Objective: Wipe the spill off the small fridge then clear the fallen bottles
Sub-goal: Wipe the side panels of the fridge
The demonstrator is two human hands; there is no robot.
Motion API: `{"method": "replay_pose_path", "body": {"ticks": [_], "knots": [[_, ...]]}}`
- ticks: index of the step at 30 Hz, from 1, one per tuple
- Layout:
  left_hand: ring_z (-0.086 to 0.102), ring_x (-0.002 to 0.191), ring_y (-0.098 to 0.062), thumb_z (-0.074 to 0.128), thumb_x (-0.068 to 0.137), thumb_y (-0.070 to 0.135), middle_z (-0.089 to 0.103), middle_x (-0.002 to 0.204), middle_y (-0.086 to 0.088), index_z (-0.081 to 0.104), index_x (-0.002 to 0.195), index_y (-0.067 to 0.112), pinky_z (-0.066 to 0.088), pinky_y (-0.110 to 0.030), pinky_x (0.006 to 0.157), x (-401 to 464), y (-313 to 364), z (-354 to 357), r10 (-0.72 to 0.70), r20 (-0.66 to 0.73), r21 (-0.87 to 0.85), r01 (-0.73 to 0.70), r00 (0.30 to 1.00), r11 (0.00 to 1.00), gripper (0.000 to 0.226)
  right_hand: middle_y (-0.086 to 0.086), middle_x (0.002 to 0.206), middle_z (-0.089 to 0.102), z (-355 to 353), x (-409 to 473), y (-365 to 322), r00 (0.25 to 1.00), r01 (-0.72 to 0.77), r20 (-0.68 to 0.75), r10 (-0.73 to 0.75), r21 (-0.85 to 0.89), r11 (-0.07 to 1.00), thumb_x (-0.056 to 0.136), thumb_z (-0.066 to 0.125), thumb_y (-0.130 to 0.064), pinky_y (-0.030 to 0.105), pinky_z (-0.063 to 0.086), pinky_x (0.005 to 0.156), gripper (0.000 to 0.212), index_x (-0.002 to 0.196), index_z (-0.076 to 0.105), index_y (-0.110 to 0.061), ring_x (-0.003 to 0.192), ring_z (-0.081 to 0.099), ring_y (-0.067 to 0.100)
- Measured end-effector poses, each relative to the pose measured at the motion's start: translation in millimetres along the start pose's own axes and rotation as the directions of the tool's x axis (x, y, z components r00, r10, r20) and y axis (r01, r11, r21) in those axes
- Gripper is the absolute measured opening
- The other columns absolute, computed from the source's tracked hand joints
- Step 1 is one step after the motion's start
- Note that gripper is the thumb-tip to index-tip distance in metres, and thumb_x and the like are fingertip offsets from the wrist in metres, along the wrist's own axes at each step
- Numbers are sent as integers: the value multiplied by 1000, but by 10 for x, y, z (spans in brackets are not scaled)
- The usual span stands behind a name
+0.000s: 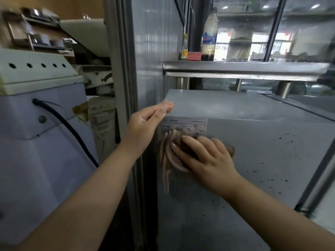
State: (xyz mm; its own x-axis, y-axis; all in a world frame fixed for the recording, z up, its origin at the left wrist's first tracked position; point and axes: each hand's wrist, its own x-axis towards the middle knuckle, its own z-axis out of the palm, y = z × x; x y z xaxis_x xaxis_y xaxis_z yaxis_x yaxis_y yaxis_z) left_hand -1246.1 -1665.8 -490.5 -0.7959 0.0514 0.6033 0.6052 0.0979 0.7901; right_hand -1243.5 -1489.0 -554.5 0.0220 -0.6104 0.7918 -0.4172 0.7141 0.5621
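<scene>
The left hand (145, 122) rests at the upper left corner of the small fridge (253, 151), with its fingers nearly straight and only the fingertips (165, 106) touching the edge of the top; this grip is loose and holds nothing, it seems only to steady the body. Just to the right and a little lower, the right hand (208, 158) presses flat on a cloth (170, 160), its fingers spread and straight, so this grip is apart and pushes more than it clamps. The cloth is soft and limp; folds of it hang down below the hand, so I judge it is better held by pressing with the whole palm than by pinching one corner. Just above this hand is a printed label (184, 125), partly covered by the cloth. Further to the right of the grip, dark spots (272, 171) are scattered over the grey side panel, and these are probably the spill. The panel looks hard and smooth, so the wiping can be firm. Well above, a bottle (210, 35) stands upright on a metal shelf (244, 67); fallen bottles I cannot see here.
</scene>
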Motion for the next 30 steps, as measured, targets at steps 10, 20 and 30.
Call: {"method": "replay_pose_path", "body": {"ticks": [10, 20, 30], "knots": [[58, 113, -9, 46, 78, 47, 64, 119, 3, 61, 116, 28, 45, -30, 99, -618, -398, 154, -308, -263, -335, 213, 914, 918, 45, 8, 120, 44, 115, 194, -33, 992, -87, -97, 85, -14, 996, 86, 57, -27, 38, 35, 74, 36, 122, 52, -19, 97, 47, 27], [65, 97, -10, 28, 96, 39, 74, 92, 2, 72, 83, 22, 44, -32, 95, -665, -562, 147, -377, -179, -396, 285, 909, 873, 50, 5, 122, 42, 42, -70, -217, 981, -196, -14, 195, -11, 981, 96, 40, -36, 39, 35, 77, 30, 122, 49, -24, 100, 45, 27], [66, 91, -4, 23, 96, 41, 73, 93, 3, 73, 84, 22, 47, -23, 83, -744, -510, 226, -416, -121, -597, 269, 901, 756, 55, 5, 119, 43, 9, -81, -332, 985, -154, 86, 152, 23, 988, 87, 52, -40, 37, 34, 76, 35, 118, 51, -24, 100, 44, 26]]}}
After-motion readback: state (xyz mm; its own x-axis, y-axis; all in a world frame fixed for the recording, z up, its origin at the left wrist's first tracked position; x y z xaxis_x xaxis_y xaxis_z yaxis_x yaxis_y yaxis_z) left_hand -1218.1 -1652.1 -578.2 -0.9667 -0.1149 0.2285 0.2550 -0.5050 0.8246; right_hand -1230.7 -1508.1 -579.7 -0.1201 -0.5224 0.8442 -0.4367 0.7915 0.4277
